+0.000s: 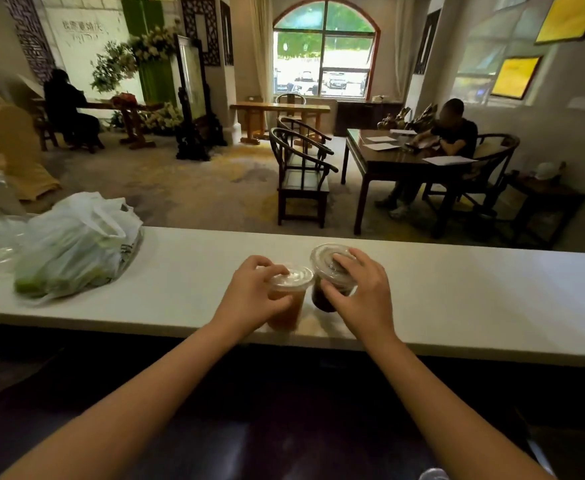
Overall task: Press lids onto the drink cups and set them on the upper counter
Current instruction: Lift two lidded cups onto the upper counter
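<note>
Setting both cups on the counter (457,299), you look nearly done. Your left hand (254,292) wraps the amber cup (285,311); your right hand (360,289) grips the dark cup (329,296), fingers over its lid (329,259). The amber cup's lid (292,277) looks seated. Both cups stand touching near the counter's near edge, right of a bag (76,244). What seems left: let go.

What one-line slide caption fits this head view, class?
Left hand grips the amber drink cup, right hand the tilted dark drink cup, both lidded, on the white upper counter.
</note>
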Demonstrator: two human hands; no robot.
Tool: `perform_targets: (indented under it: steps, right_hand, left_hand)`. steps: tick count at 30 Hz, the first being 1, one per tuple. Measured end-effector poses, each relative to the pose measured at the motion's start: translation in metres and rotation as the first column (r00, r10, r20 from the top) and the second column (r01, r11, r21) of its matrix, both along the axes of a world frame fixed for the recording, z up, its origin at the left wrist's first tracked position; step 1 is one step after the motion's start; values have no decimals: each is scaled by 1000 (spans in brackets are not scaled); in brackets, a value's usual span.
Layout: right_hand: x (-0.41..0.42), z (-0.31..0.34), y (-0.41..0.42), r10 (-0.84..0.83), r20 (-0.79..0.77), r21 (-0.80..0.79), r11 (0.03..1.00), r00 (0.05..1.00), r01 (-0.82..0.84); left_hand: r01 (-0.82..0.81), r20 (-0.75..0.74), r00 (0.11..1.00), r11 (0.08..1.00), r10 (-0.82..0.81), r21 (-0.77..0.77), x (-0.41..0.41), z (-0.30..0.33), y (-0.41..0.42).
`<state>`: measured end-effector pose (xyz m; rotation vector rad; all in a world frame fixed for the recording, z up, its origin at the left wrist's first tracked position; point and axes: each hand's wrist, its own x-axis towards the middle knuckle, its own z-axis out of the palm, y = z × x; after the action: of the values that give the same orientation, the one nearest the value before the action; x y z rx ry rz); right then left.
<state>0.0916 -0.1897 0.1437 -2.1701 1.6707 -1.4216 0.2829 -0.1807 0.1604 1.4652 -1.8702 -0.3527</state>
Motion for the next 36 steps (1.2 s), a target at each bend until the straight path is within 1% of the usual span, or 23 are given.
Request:
perform_targets:
  steps: [2, 3, 5, 8, 13, 17, 20, 25, 29, 31, 33, 36]
  right_hand:
    - [7, -11, -14, -46, 63, 64, 997, 997, 42]
    - [10, -16, -19, -49, 82, 70, 997, 995, 44]
    - [13, -19, -30, -39, 69, 57, 998, 997, 35]
    - [13, -19, -51, -40, 14, 76, 996, 999, 39]
    - [16, -17, -76, -39, -29, 84, 996, 999, 41]
    - [18, -21, -84, -63, -32, 77, 995, 997, 66]
    - [18, -20, -85, -63, -67, 59, 996, 996, 67]
    - [18, -17, -86, -54, -91, 73, 995, 994, 61]
    - [16, -15, -85, -51, -118, 121, 991, 992, 65]
    - [14, -15, -84, -30, -127, 136, 990, 991, 47]
    - [12, -11, -82, -9, -163, 177, 983, 987, 38]
    - [10, -3, -72, -13, -248, 217, 974, 969, 69]
  left_hand:
    - [-33, -46, 998, 999, 32, -14, 0, -6, -11]
    - [-33, -77, 997, 999, 30, -28, 2, -9, -15]
    - [-31, -112, 993, 998, 24, -60, 6, -12, -27]
    - [-44, -76, 996, 996, 39, -74, 10, -11, -45]
    - [-31, -41, 999, 993, 27, -113, 13, -16, -69]
    - [-45, -70, 997, 991, 37, -123, 19, -22, -79]
    - [-32, -95, 995, 989, 19, -145, 23, -24, -84]
    - [-29, -87, 996, 984, 14, -176, 26, -28, -89]
    - [-26, -36, 999, 980, 20, -196, 27, -29, -88]
    - [-20, 0, 1000, 985, 21, -172, 28, -27, -86]
    - [2, 84, 996, 992, 9, -123, 31, -24, -82]
    - [-18, 275, 961, 1000, 20, -9, 37, -17, -72]
